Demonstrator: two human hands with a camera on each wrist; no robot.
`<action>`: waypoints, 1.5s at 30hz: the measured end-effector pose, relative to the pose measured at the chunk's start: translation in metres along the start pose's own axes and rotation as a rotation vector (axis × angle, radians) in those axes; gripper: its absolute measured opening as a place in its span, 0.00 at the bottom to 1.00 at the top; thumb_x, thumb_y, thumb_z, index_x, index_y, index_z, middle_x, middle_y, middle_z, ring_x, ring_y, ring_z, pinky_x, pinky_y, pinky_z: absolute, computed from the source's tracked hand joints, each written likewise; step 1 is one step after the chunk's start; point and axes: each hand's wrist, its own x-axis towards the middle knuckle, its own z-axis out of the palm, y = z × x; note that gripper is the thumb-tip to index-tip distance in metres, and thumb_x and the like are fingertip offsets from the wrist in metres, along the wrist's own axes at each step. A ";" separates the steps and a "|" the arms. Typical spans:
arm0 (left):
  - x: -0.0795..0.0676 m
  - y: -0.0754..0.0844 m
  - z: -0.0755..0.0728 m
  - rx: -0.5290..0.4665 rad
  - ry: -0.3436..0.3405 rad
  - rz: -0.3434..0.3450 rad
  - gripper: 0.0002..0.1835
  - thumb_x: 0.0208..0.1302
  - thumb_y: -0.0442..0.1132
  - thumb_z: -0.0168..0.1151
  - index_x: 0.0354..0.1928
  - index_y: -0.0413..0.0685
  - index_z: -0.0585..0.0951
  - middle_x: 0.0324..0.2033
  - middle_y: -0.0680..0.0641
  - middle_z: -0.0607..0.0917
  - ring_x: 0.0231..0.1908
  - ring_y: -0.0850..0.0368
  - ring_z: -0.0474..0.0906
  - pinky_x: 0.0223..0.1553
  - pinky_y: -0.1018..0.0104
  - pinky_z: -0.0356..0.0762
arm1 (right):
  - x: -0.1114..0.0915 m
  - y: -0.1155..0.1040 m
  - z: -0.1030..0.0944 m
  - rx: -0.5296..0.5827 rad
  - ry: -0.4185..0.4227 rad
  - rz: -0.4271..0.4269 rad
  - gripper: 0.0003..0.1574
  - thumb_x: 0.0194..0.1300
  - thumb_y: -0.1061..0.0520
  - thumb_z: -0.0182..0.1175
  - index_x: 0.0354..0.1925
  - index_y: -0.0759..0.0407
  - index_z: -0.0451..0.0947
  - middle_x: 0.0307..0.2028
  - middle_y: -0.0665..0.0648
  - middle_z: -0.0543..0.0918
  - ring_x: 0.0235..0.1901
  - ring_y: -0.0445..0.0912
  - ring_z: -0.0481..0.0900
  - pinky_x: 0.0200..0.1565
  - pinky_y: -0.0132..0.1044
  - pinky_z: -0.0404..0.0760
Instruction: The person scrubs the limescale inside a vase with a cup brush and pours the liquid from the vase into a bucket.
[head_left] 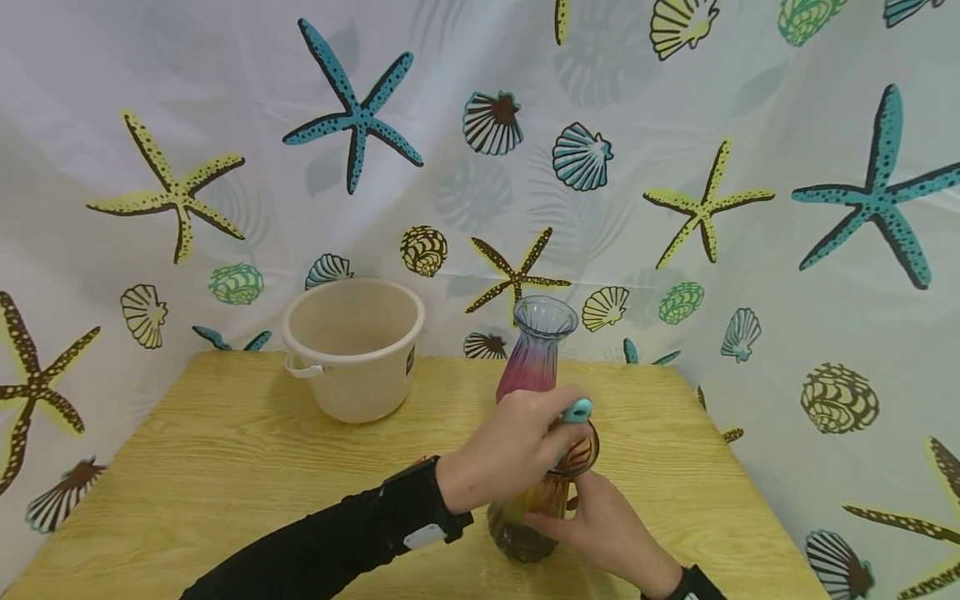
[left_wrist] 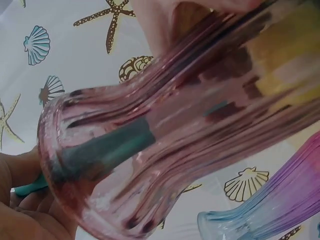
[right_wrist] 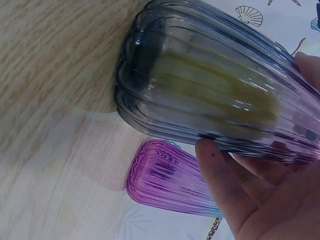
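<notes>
A ribbed glass vase (head_left: 521, 537) stands tilted over the table, its rim amber and its lower body smoky grey. Round its middle, my right hand (head_left: 611, 525) grips it, thumb and fingers on opposite sides. My left hand (head_left: 513, 442), above the mouth, holds the teal handle (head_left: 577, 409) of a bottle brush. The handle runs down through the neck, and in the right wrist view the brush's yellow sponge head (right_wrist: 215, 92) lies inside the lower body. Just behind is a second ribbed vase (head_left: 528, 362), blue at the rim and pink-purple below, partly hidden by my left hand.
A cream bucket (head_left: 367, 387) with a white handle stands at the back left of the wooden table (head_left: 247, 467). Behind and beside the table hangs a white curtain (head_left: 480, 225) printed with starfish and shells.
</notes>
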 end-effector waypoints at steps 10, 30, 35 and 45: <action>-0.004 -0.003 0.007 -0.117 0.036 -0.040 0.04 0.70 0.40 0.54 0.37 0.50 0.72 0.23 0.55 0.73 0.26 0.73 0.67 0.29 0.82 0.67 | 0.000 0.000 0.002 0.010 -0.031 0.029 0.47 0.51 0.30 0.65 0.63 0.45 0.63 0.52 0.48 0.76 0.43 0.43 0.75 0.36 0.44 0.79; -0.011 -0.007 -0.023 -0.155 -0.101 -0.176 0.12 0.71 0.45 0.53 0.31 0.51 0.65 0.21 0.53 0.55 0.18 0.64 0.51 0.22 0.73 0.53 | 0.005 -0.001 0.000 0.161 -0.070 -0.127 0.53 0.54 0.41 0.69 0.70 0.35 0.48 0.59 0.43 0.69 0.54 0.38 0.69 0.53 0.54 0.73; -0.017 -0.008 -0.032 -0.110 -0.089 -0.172 0.11 0.71 0.45 0.54 0.32 0.52 0.67 0.20 0.54 0.63 0.18 0.66 0.57 0.21 0.75 0.57 | 0.004 -0.005 0.000 0.060 -0.004 -0.137 0.48 0.52 0.38 0.69 0.66 0.33 0.55 0.55 0.40 0.73 0.51 0.36 0.71 0.49 0.51 0.76; -0.030 -0.020 -0.050 -0.165 -0.093 -0.225 0.07 0.71 0.41 0.53 0.34 0.49 0.71 0.24 0.52 0.72 0.22 0.64 0.67 0.24 0.72 0.69 | 0.006 -0.013 0.000 -0.060 0.071 -0.214 0.53 0.49 0.36 0.70 0.67 0.33 0.54 0.57 0.43 0.70 0.55 0.38 0.68 0.50 0.52 0.75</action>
